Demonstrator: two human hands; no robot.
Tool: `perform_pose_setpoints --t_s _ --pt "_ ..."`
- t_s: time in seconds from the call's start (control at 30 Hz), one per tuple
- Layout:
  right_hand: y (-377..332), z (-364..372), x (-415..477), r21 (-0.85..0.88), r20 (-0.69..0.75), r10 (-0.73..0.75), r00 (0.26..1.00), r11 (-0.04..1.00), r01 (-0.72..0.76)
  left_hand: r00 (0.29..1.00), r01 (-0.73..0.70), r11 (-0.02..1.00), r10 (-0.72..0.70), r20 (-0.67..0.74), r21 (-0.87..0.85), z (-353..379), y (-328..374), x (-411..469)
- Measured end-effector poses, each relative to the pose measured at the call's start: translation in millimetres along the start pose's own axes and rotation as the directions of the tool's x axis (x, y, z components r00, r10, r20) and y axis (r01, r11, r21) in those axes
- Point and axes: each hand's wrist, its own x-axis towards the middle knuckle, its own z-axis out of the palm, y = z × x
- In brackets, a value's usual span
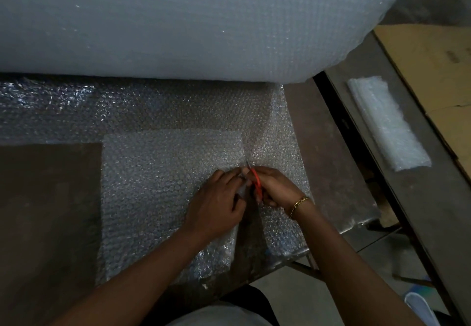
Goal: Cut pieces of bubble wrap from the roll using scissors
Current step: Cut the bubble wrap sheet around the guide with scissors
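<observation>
A huge roll of bubble wrap [178, 19] fills the top of the view, and its loose sheet [178, 111] lies spread over the table. My right hand [276, 185] grips orange-handled scissors [255, 180], whose blades point away from me into the sheet. A cut runs from the near edge up to the blades. My left hand [219, 203] presses and pinches the bubble wrap piece [158, 185] just left of the cut. The blade tips are mostly hidden between my fingers.
The dark table top [46, 198] shows bare at the left. A second bench at the right carries a folded stack of bubble wrap [387, 124] and flat brown cardboard [433, 65]. Grey floor lies below the table's near right corner.
</observation>
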Motion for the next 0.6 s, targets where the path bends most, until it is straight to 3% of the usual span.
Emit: perform_pose_setpoints --t_s 0.27,0.6 --pt "6 1 6 -0.079 -0.042 -0.006 0.999 0.997 0.002 1.0 0.006 1.0 -0.006 -0.007 -0.008 -2 2 0" --pt "10 2 6 0.019 -0.031 0.009 0.999 1.0 -0.008 1.0 -0.001 0.999 0.0 -0.018 -0.039 -3 3 -1"
